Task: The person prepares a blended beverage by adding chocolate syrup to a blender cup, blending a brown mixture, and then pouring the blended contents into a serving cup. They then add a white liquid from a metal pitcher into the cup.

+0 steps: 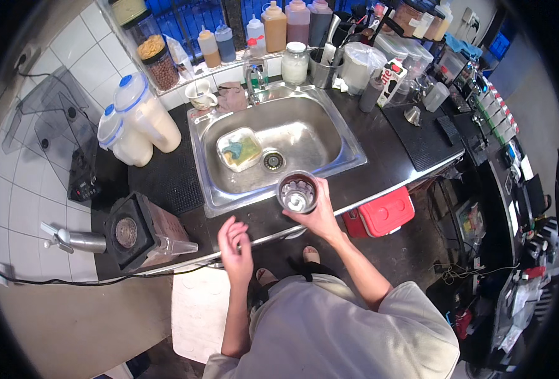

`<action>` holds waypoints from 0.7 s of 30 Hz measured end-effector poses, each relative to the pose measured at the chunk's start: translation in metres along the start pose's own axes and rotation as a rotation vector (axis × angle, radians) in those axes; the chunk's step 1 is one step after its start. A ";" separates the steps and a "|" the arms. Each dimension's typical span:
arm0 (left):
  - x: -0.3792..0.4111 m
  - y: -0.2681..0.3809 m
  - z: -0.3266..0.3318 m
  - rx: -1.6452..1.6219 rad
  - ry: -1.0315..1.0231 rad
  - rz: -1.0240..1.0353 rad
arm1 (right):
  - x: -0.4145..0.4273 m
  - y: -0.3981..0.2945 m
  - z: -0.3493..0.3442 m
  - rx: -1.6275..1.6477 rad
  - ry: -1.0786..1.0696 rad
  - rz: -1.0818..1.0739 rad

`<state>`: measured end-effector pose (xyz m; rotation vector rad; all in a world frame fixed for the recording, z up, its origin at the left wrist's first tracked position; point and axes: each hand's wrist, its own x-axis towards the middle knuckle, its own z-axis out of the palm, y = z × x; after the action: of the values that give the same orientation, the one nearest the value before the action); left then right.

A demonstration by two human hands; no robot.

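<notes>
My right hand (322,215) grips a clear cup (298,193) just over the front rim of the steel sink (279,180). Dark streaks line the cup's inner wall, and something white shows at its bottom. To the left, my left hand (236,244) hovers by the counter edge with bent fingers and nothing in it. Inside the sink basin, a white tub (248,163) holds a green and yellow sponge or cloth beside the drain (273,161).
A blender base (128,232) with a brown jug lies left of my left hand. Two lidded pitchers (142,113) stand behind it. Squeeze bottles (273,28) line the window ledge. A milk carton (392,81) stands right of the sink; a red cooler (386,213) sits below the counter.
</notes>
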<state>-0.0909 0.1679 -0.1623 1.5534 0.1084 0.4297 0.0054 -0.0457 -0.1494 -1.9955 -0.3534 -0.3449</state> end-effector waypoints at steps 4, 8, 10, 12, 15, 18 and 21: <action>-0.028 0.000 -0.031 0.018 0.071 -0.052 | 0.002 -0.006 0.003 0.036 0.059 0.006; -0.040 -0.004 -0.041 -0.009 0.148 -0.120 | -0.002 -0.013 0.007 0.199 -0.003 0.130; -0.045 -0.003 -0.042 0.005 0.211 -0.137 | -0.005 -0.017 0.012 0.297 0.005 0.178; -0.050 -0.004 -0.045 -0.002 0.380 -0.118 | -0.007 -0.017 0.017 0.191 -0.047 0.136; -0.052 -0.007 -0.058 0.096 0.545 -0.003 | -0.009 -0.021 0.027 0.228 -0.051 0.141; -0.050 -0.005 -0.074 0.236 0.683 0.097 | -0.014 -0.016 0.046 0.216 -0.138 0.145; -0.029 0.014 -0.070 0.272 0.663 0.186 | -0.010 -0.031 0.051 0.210 -0.149 0.126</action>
<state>-0.1436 0.2235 -0.1567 1.6356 0.5561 1.1052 -0.0115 0.0125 -0.1492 -1.8305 -0.3412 -0.0755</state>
